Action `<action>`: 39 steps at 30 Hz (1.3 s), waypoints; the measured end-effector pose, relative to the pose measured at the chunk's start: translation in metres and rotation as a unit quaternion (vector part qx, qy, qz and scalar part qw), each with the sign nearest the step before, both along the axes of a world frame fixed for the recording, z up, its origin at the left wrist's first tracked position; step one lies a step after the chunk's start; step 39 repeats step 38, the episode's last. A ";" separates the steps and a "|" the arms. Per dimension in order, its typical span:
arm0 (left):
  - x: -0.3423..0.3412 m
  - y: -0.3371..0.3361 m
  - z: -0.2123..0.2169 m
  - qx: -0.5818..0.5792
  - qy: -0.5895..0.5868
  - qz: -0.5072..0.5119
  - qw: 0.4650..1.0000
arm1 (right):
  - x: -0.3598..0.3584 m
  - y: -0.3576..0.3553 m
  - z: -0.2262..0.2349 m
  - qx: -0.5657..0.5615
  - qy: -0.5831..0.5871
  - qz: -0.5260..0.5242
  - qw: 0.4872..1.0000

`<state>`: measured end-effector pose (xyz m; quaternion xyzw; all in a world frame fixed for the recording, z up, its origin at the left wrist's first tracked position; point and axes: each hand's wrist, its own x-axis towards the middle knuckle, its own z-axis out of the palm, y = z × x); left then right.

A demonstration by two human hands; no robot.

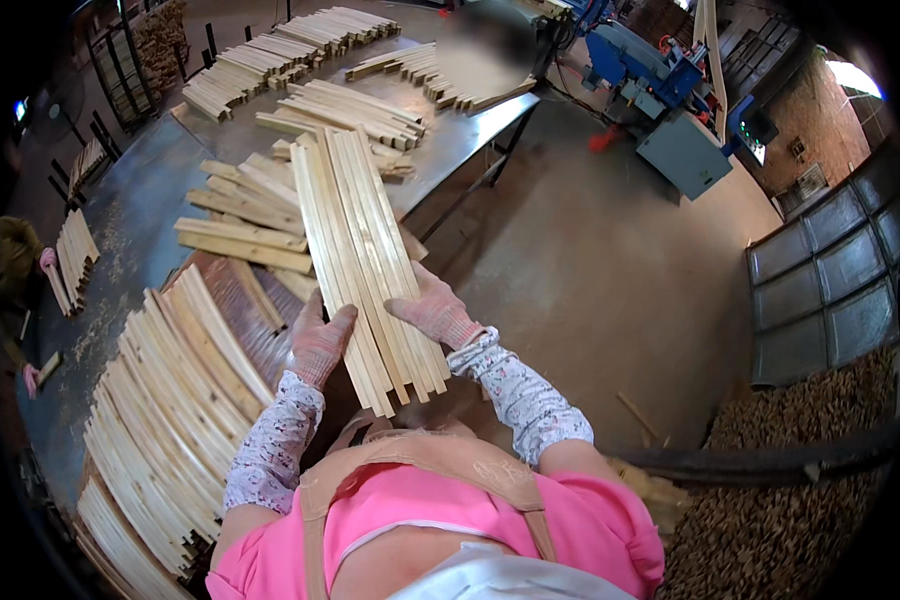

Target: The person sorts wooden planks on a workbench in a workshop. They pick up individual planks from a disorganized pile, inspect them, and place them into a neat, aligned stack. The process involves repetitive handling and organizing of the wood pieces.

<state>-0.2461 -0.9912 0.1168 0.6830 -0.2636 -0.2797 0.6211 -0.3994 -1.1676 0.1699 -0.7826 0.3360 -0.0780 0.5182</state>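
Workshop, steel table [160, 215] strewn with wood slats. Left hand [320, 340] and right hand [432, 312], gloved, clasp a slat bundle [355, 240] from both sides, its far end over the table.

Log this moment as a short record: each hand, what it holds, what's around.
left hand: gloved, gripping the near left edge of a bundle of wooden slats
right hand: gloved, pressed on the bundle's right side
bundle: long pale strips, side by side, pointing away over the metal table
left of hands: fanned row of curved slats
far table: more slat stacks
right: blue machine
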 end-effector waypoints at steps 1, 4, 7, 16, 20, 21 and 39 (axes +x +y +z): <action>-0.002 -0.028 -0.008 -0.022 0.008 -0.005 1.000 | -0.004 -0.026 -0.003 -0.014 0.007 -0.005 1.000; 0.002 -0.110 -0.022 -0.003 0.021 -0.026 0.999 | -0.007 -0.107 -0.010 0.016 -0.012 -0.010 1.000; 0.004 -0.189 -0.016 0.013 0.039 -0.015 0.999 | 0.000 -0.185 -0.017 0.027 -0.031 -0.007 0.999; 0.030 -0.410 -0.054 0.023 0.001 -0.017 1.000 | 0.034 -0.419 -0.042 0.061 0.000 0.008 0.998; 0.030 -0.491 -0.034 0.068 -0.065 -0.021 0.995 | 0.038 -0.510 -0.029 0.053 0.051 0.029 0.997; 0.029 -0.514 -0.038 0.051 -0.046 -0.023 0.997 | 0.038 -0.537 -0.034 0.065 0.040 0.035 0.996; 0.020 -0.882 -0.058 0.204 -0.047 0.113 0.971 | 0.168 -0.981 -0.048 0.139 -0.003 0.382 0.914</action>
